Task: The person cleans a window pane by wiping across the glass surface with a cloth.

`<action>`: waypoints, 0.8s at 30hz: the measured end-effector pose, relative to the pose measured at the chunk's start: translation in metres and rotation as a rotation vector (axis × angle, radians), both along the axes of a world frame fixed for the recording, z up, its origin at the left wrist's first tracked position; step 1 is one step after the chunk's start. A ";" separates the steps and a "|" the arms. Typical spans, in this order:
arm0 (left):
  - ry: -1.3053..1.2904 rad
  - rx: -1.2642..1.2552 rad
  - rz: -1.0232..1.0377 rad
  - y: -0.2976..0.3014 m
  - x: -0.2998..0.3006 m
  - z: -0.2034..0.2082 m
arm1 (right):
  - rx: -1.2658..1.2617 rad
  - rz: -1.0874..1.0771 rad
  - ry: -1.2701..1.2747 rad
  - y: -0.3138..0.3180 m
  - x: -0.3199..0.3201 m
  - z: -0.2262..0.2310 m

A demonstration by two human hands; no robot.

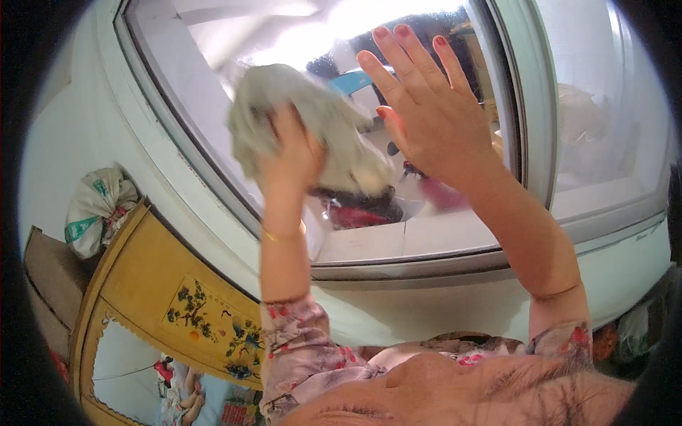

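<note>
My left hand (293, 153) is raised to the window and presses a pale grey-green cloth (334, 121) toward the glass. Its fingers are sunk in the folds and partly blurred. Right of it, my right hand (437, 106) is lifted with fingers spread, palm toward the window pane (415, 195), holding nothing. Whether that palm touches the glass I cannot tell. The cloth hangs loosely around my left hand and covers part of the pane.
A pale frame with a dark seal (398, 270) surrounds the pane, and a second pane (604, 121) lies to the right. Blurred objects show through the glass. At lower left stands a yellow painted cabinet (153, 266) with a mirror (117, 369); a tied white sack (99, 209) rests beside its top.
</note>
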State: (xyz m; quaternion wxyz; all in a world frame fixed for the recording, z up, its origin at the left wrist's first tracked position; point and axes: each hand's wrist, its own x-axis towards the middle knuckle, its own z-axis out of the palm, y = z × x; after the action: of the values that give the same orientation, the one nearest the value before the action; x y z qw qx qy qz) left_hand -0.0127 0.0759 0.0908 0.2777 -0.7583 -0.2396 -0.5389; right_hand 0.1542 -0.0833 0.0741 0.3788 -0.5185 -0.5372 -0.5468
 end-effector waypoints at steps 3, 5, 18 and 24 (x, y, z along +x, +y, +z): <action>-0.097 -0.160 -0.127 -0.042 0.025 0.109 | 0.027 0.011 -0.015 -0.001 0.004 0.000; 0.037 0.185 0.157 -0.023 0.013 0.176 | 0.049 0.038 -0.040 -0.004 -0.004 0.001; -0.039 0.253 -0.101 -0.018 0.015 0.041 | 0.048 0.026 -0.019 -0.002 -0.002 0.000; 0.372 0.015 -0.079 -0.045 -0.024 -0.110 | 0.052 0.027 -0.017 0.009 0.004 -0.003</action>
State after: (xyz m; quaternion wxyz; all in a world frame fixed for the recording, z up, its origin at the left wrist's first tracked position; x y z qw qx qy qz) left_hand -0.0364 0.0308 -0.0192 0.3013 -0.8515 -0.1502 -0.4019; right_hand 0.1578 -0.0744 0.0710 0.3949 -0.4964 -0.5333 -0.5598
